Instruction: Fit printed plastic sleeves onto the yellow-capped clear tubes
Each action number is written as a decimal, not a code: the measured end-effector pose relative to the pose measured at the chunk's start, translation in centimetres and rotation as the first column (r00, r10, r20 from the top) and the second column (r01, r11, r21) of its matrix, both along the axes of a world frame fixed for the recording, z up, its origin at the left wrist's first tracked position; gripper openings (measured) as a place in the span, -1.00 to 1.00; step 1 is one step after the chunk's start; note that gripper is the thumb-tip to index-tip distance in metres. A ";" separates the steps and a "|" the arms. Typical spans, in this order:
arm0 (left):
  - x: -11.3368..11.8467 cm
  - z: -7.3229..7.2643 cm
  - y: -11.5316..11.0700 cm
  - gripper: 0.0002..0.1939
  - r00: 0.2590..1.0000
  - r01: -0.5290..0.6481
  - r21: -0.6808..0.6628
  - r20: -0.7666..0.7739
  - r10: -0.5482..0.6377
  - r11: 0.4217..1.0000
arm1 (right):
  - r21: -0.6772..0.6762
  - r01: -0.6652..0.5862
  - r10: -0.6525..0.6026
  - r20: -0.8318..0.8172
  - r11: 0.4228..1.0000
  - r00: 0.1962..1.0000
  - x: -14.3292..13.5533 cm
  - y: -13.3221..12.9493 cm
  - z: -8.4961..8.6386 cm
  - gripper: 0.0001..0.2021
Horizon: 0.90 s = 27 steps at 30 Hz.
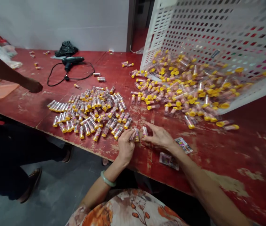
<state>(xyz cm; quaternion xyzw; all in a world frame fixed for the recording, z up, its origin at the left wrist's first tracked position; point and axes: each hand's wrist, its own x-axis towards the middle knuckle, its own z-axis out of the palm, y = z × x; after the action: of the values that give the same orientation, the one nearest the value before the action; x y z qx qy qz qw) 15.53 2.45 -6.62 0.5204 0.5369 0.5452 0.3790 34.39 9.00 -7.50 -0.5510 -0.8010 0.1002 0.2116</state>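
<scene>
My left hand (126,146), with a pale green bangle on the wrist, is closed near the table's front edge. Its fingertips pinch a small clear tube, partly hidden by them. Just right of them a yellow-capped tube (137,135) stands out on the red table (133,117). My right hand (159,136) has thumb and forefinger spread around another small tube (144,131); whether they touch it is unclear. Left of my hands lies a wide pile of labelled tubes with yellow caps (96,103). Flat labels (184,145) and a small packet (169,160) lie by my right forearm.
A tipped white basket (247,37) at the right spills many yellow-capped tubes (182,91) onto the table. Behind the pile lie a black corded tool (70,62) and a black plastic bag (66,48). Another person's hand (34,86) reaches in from the left, above an orange sheet (1,91).
</scene>
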 end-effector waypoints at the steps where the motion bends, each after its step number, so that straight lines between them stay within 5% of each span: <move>1: 0.4 -0.3 0.2 -0.74 0.999 0.021 0.022 -0.030 -0.020 1.000 | 0.023 0.020 -0.021 0.057 1.000 0.998 0.5 1.1 0.3 -0.48; 5: 2.6 -1.7 0.6 -0.50 0.970 0.098 0.040 -0.226 -0.086 0.994 | 0.161 0.048 -0.095 0.296 0.986 0.950 1.6 6.5 1.7 -0.58; 10: 4.7 -2.0 0.3 -0.44 0.926 0.138 0.032 -0.359 -0.117 0.990 | 0.107 -0.006 -0.039 0.409 0.994 0.912 1.8 10.3 0.9 -0.50; 15: 3.9 -0.9 -0.3 -0.51 0.968 0.081 0.058 -0.244 -0.065 0.995 | 0.118 0.144 -0.168 0.221 0.982 0.961 2.8 8.8 1.6 -0.65; 17: 2.7 -0.2 -0.7 -0.69 0.998 0.016 0.033 -0.068 -0.014 0.999 | 0.084 0.240 -0.238 -0.040 0.967 0.971 3.0 6.6 3.0 -0.66; 19: 1.2 0.7 -1.2 -0.85 0.984 -0.030 -0.092 0.174 0.045 0.995 | -0.116 0.260 -0.283 -0.495 0.959 0.822 2.6 3.3 4.5 -0.69; 21: -0.1 1.6 -1.7 -0.74 0.916 -0.023 -0.262 0.381 0.125 0.965 | -0.287 0.133 -0.302 -0.696 0.949 0.651 1.6 -0.5 5.4 -0.74; 22: -0.7 2.0 -2.1 -0.70 0.879 -0.016 -0.332 0.445 0.172 0.943 | -0.406 0.009 -0.357 -0.791 0.914 0.497 0.8 -2.5 5.6 -0.80; 25: -1.8 2.9 -3.2 -0.61 0.798 0.029 -0.442 0.550 0.246 0.897 | -0.570 -0.250 -0.528 -0.821 0.783 0.217 -2.1 -7.1 4.9 -0.84; 27: -2.2 3.1 -4.2 -0.56 0.752 0.081 -0.431 0.618 0.229 0.899 | -0.607 -0.276 -0.570 -0.795 0.745 0.209 -4.0 -9.0 3.9 -0.79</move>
<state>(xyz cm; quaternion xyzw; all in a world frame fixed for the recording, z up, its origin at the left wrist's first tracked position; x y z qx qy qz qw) 13.38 -1.73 -3.49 0.1767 0.4977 0.5743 0.6255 30.41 0.05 -3.56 -0.4792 -0.3365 0.6626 0.4670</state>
